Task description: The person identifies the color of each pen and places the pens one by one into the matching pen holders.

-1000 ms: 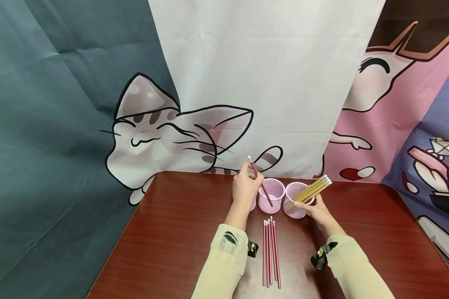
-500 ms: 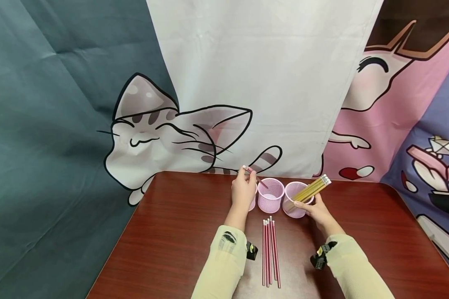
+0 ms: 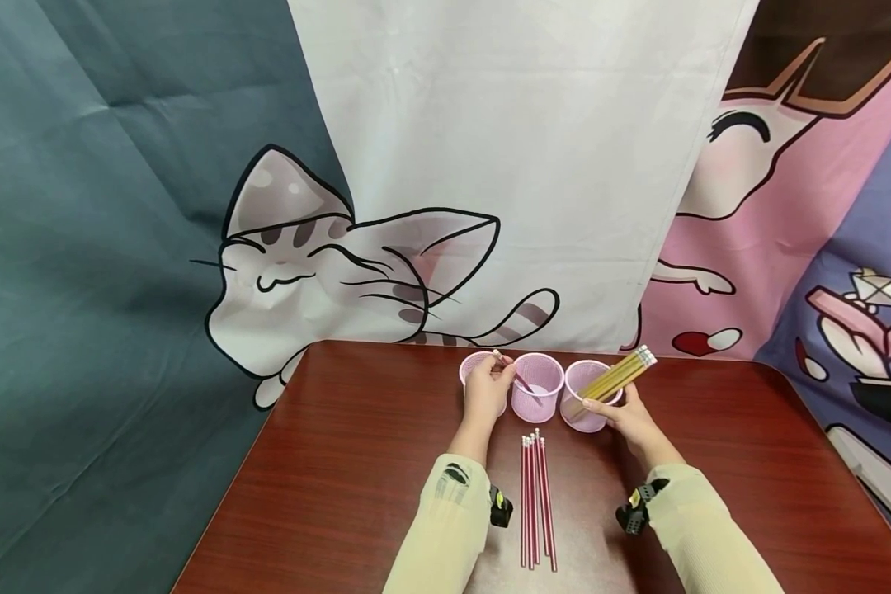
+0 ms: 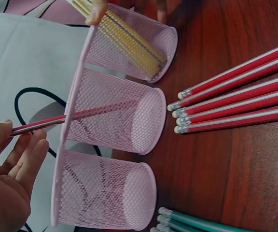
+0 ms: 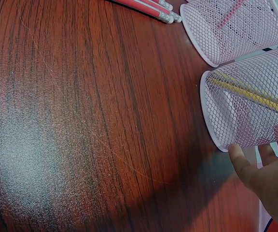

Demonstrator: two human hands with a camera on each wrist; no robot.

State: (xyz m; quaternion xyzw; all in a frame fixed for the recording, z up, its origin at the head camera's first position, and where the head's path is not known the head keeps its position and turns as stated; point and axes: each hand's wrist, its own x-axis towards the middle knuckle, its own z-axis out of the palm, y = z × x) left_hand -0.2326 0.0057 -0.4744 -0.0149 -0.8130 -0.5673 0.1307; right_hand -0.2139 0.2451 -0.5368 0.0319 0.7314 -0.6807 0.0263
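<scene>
Three pink mesh pencil cups stand in a row near the table's back edge. My left hand (image 3: 484, 398) pinches a red pencil (image 4: 42, 123) near its eraser end, above the middle cup (image 3: 538, 404). In the left wrist view that pencil slants over the rim, its lower part inside the cup. The left cup (image 4: 105, 193) is partly covered by my left hand in the head view. My right hand (image 3: 634, 425) holds the right cup (image 3: 582, 419) from its right side, thumb at the rim. A bundle of yellow pencils (image 3: 615, 379) leans in that cup.
Several red pencils (image 3: 536, 503) lie on the table between my forearms, erasers towards the cups. In the left wrist view, several green pencils (image 4: 192, 221) lie by the left cup. A printed cloth (image 3: 535, 165) hangs behind the wooden table (image 3: 341, 462).
My left hand has moved slightly left and lowered the red pencil, which tilted and now reaches into the middle cup. My right hand and its cup have stayed put.
</scene>
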